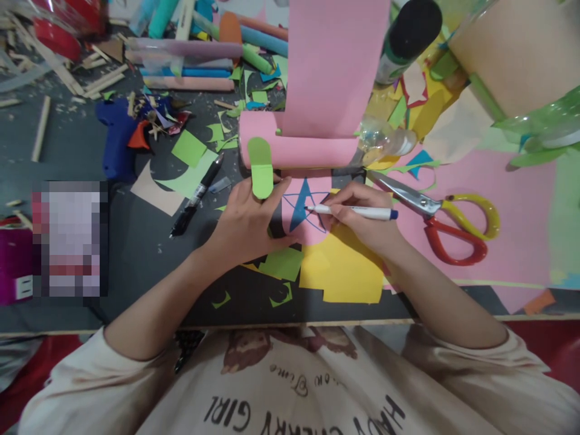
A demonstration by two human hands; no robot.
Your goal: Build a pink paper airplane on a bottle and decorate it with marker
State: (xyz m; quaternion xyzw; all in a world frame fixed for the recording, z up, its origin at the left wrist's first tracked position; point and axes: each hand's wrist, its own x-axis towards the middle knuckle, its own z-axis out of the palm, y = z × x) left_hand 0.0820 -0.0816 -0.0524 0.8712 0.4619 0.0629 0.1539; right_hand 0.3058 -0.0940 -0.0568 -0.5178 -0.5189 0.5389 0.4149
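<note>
Head view: near the surface's [136, 254] front edge, the left hand [247, 223] lies flat, fingers spread, pressing a pink paper [304, 211]. The right hand [362, 217] pinches a white pen [351, 211], its tip on a blue star [302, 205]. Scissors [446, 217] lie just right.

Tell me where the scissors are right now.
In the head view the scissors lie on the pink sheet to the right of the right hand, which holds a white marker; blades point left toward the pink roll.
</note>
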